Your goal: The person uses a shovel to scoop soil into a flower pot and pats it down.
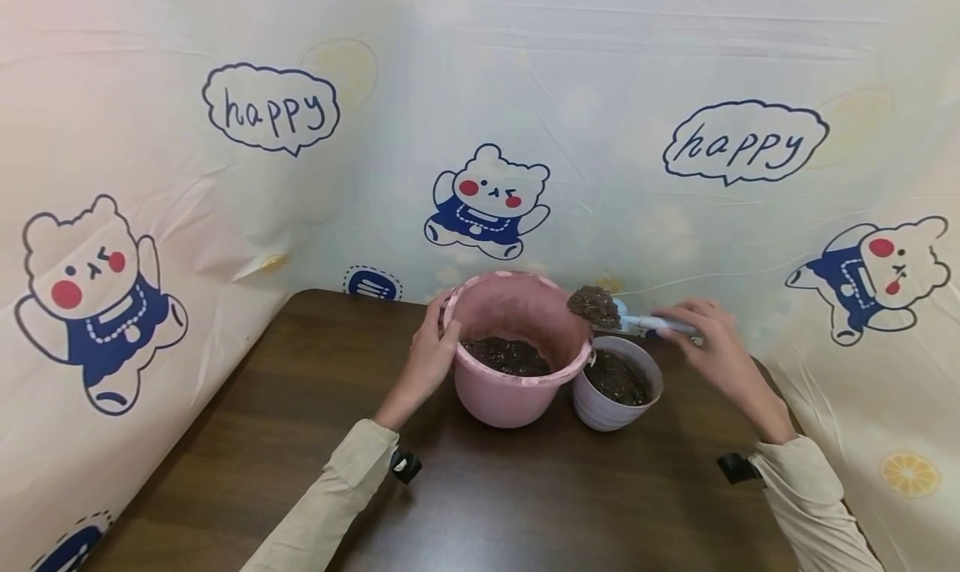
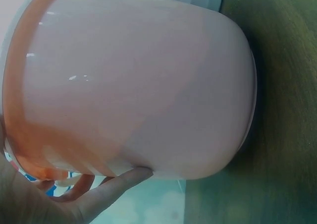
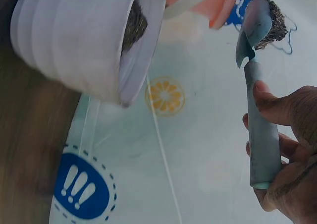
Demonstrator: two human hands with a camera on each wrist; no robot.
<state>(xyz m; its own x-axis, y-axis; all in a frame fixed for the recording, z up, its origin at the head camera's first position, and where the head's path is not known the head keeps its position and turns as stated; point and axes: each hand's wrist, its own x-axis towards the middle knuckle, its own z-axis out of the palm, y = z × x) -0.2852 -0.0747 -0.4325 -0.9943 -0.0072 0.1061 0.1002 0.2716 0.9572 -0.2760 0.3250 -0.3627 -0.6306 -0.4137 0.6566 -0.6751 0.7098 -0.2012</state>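
Note:
My left hand [image 1: 433,351] holds the left side of a pink bucket [image 1: 506,403] at its rim, and in the left wrist view its fingers [image 2: 111,192] lie against the outer wall. Dark soil [image 1: 510,357] covers the bucket's bottom. My right hand [image 1: 712,338] grips the handle of a small light-blue trowel [image 1: 641,322], its blade heaped with soil [image 1: 595,307]. That load is raised beside the bucket's right rim, above a white ribbed flowerpot [image 1: 603,416]. The pot stands right of the bucket and also contains soil [image 1: 618,378]. In the right wrist view, the thumb lies along the trowel handle [image 3: 262,130].
Both containers stand on a dark brown wooden table [image 1: 480,505], toward its far edge. A pale cloth [image 1: 600,55] printed with bears and the word "happy" hangs close behind and along the sides.

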